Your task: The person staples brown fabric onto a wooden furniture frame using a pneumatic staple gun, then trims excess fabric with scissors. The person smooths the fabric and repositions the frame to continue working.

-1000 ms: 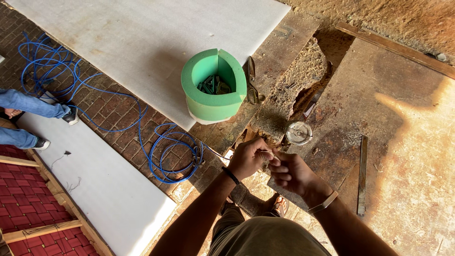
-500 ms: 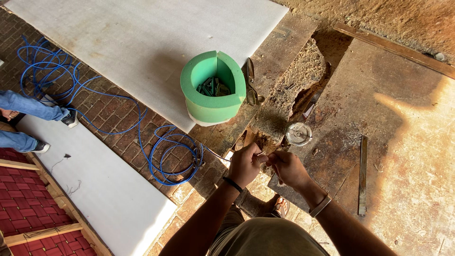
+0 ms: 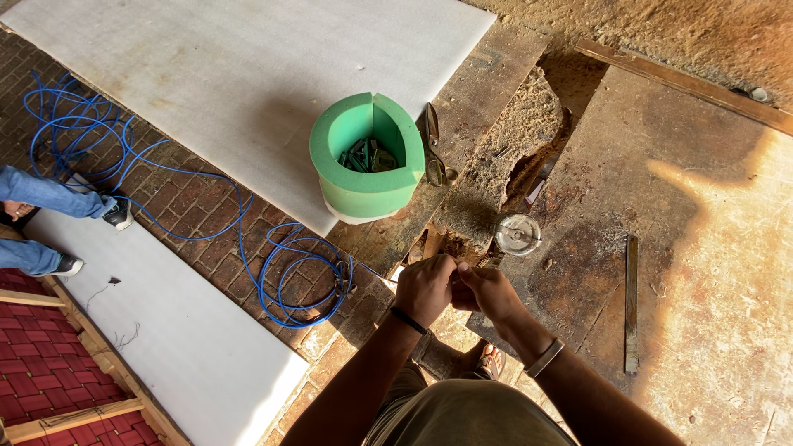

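Both forearms came up from the bottom edge of the view and met over the worn wooden board (image 3: 661, 165). The left hand (image 3: 425, 287) was curled, knuckles up, with a dark band at the wrist. The right hand (image 3: 489, 291) lay against it, wrist bent inward, a metal bangle on the forearm. The fingertips of the two hands were pressed together at one spot, pinching a small object (image 3: 457, 266) between them. That object sat right at the fingertips and was almost wholly covered; its kind and colour could not be made out.

Just beyond the fingertips stood a small round tin lid (image 3: 518, 234), and beside it a heap of sawdust (image 3: 504, 157) ran away from the fingers across the board. Farther out from the fingers stood a green foam ring (image 3: 363, 186) with dark bits lying inside it, too small to identify. A pair of scissors (image 3: 433, 153) lay just beside the ring on its right. To the right of the fingers, well apart, a flat metal strip (image 3: 632, 301) lay on the board. To the left of the fingers a blue hose (image 3: 248, 239) coiled over the brick floor, partly running under a white sheet (image 3: 231, 66). Another person's legs (image 3: 49, 194) in jeans were cut off by the left edge. The person's own foot showed only partly beneath the hands.
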Available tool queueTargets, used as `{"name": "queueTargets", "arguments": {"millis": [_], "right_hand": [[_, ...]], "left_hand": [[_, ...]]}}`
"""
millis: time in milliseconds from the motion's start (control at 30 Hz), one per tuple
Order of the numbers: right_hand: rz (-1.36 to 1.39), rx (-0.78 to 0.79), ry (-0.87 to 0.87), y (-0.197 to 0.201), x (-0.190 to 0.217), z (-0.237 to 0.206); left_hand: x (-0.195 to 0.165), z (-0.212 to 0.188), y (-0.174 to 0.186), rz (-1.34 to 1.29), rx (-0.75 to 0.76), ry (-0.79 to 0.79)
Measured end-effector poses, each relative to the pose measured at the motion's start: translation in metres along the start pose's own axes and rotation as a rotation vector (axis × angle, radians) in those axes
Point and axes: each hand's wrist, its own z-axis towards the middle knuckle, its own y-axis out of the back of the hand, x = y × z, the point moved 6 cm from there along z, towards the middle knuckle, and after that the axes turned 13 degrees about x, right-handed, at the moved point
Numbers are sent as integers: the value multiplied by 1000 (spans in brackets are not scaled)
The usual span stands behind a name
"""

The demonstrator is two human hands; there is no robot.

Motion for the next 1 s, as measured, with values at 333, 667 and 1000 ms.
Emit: {"name": "queueTargets", "arguments": {"millis": [333,667,1000], "right_hand": [[245,-15,-66,-2,6,-17],[670,-149,-5,31,-33,7],[174,-89,199,49,-22,-3]], "left_hand": [[-8,2,-2,-56,-47,-88],[-40,23,16,-254,119,-98],[-23,14,-12,-898,96,309]]}}
